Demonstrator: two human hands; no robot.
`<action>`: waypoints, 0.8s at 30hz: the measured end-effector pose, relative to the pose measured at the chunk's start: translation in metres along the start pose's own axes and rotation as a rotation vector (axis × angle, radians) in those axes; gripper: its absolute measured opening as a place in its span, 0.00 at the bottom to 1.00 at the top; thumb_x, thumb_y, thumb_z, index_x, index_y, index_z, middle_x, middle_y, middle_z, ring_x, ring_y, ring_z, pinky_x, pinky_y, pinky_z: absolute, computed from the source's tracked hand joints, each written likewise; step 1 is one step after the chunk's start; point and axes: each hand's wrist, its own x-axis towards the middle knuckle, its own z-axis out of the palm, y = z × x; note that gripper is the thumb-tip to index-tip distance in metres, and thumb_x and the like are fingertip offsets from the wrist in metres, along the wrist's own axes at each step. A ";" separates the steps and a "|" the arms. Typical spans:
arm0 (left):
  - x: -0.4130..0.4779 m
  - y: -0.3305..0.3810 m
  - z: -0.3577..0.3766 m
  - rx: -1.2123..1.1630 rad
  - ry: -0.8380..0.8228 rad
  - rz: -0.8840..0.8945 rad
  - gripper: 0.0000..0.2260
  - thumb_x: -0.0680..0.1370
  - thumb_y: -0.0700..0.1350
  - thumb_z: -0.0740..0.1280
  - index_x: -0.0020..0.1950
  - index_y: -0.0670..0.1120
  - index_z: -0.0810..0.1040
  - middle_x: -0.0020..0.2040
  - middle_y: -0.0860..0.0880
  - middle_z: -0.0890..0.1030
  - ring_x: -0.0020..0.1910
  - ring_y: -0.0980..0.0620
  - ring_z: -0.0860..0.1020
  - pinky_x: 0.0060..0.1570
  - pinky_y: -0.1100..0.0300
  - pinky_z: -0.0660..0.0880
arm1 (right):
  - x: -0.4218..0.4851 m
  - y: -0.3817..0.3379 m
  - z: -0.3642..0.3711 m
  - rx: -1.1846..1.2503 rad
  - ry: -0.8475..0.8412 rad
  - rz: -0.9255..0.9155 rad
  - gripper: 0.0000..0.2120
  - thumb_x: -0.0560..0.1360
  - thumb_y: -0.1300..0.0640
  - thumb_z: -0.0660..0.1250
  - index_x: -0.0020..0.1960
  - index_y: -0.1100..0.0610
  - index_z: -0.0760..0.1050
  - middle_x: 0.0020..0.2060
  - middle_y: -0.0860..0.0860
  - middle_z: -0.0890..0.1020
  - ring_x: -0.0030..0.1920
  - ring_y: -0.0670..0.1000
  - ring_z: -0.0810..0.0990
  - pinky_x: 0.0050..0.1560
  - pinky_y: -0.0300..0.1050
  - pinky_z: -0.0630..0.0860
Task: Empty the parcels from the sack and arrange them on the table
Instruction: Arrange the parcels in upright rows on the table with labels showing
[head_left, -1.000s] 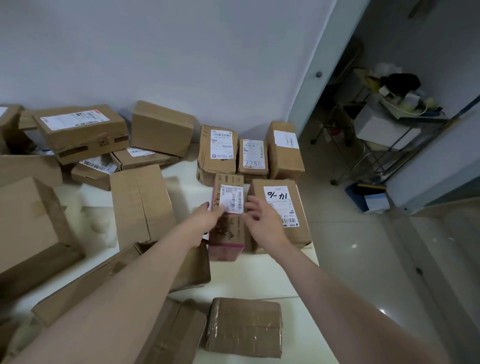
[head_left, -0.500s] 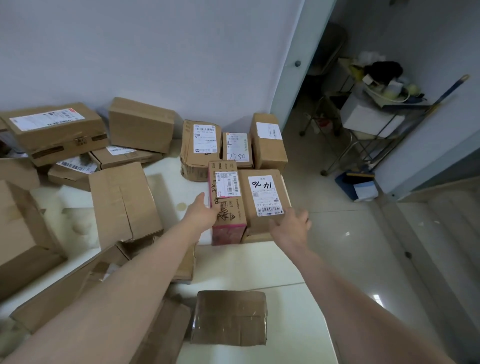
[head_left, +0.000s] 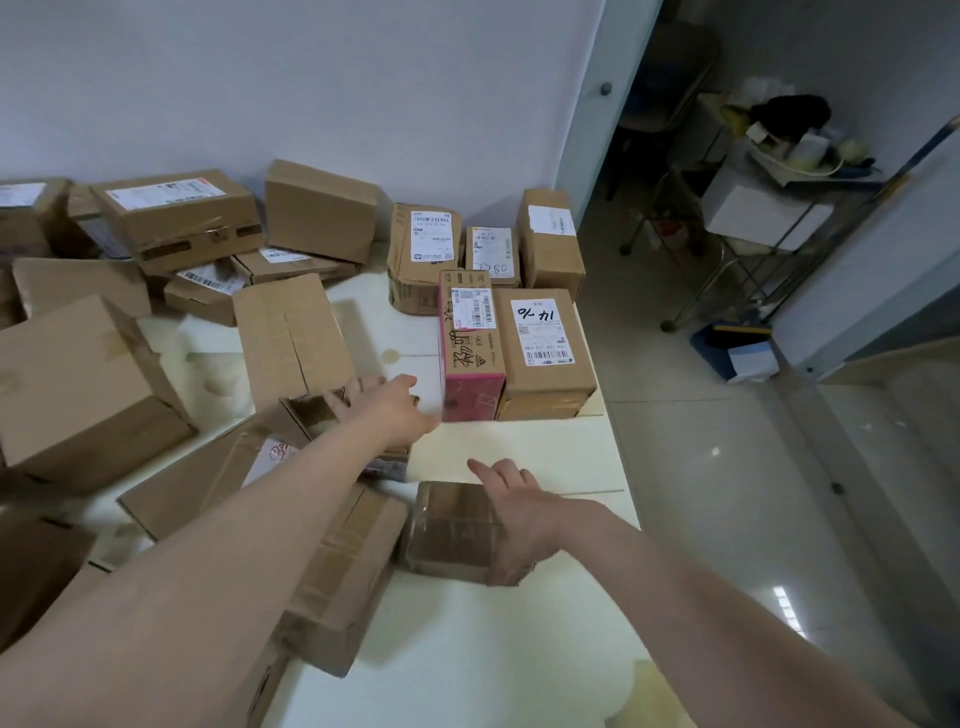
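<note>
While your right hand (head_left: 519, 519) grasps the tape-wrapped parcel (head_left: 447, 530) at lower centre, thumb hooked down its near side, your left hand (head_left: 387, 410) hangs released, fingers spread, over brown cartons (head_left: 291, 338). Every parcel on the white table (head_left: 519, 447) is closed, contents hidden. Right of centre, a pink-sided adidas box (head_left: 470, 395) touches a labelled carton (head_left: 545, 379) hand-marked "14-10"; behind, a small carton (head_left: 491, 249) reads "7780".

The cream-white surface (head_left: 519, 452) carries brown cardboard boxes (head_left: 291, 332) crowded along its left and far sides, a pink-sided carton (head_left: 470, 400) touching a labelled brown box (head_left: 545, 358) (right edge), and a tape-wrapped brown parcel (head_left: 447, 530) nearer.
</note>
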 end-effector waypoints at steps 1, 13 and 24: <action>-0.002 0.000 -0.001 0.003 0.013 -0.003 0.31 0.76 0.60 0.66 0.77 0.57 0.59 0.77 0.43 0.59 0.77 0.40 0.49 0.72 0.34 0.40 | -0.002 0.002 0.000 0.075 0.054 0.020 0.58 0.63 0.48 0.78 0.78 0.48 0.40 0.68 0.50 0.57 0.70 0.55 0.61 0.64 0.52 0.72; -0.016 0.009 0.020 0.045 0.002 0.035 0.34 0.70 0.60 0.71 0.73 0.56 0.64 0.71 0.43 0.57 0.70 0.42 0.52 0.68 0.46 0.62 | -0.052 0.050 -0.012 0.086 0.739 0.568 0.49 0.62 0.33 0.74 0.71 0.57 0.58 0.64 0.55 0.66 0.64 0.56 0.65 0.59 0.49 0.71; -0.034 0.021 0.032 0.009 -0.005 0.006 0.19 0.66 0.53 0.76 0.52 0.61 0.72 0.65 0.45 0.60 0.66 0.41 0.63 0.64 0.48 0.66 | -0.039 0.048 0.023 0.052 0.698 0.484 0.26 0.75 0.44 0.65 0.68 0.55 0.67 0.65 0.54 0.65 0.67 0.56 0.62 0.58 0.48 0.73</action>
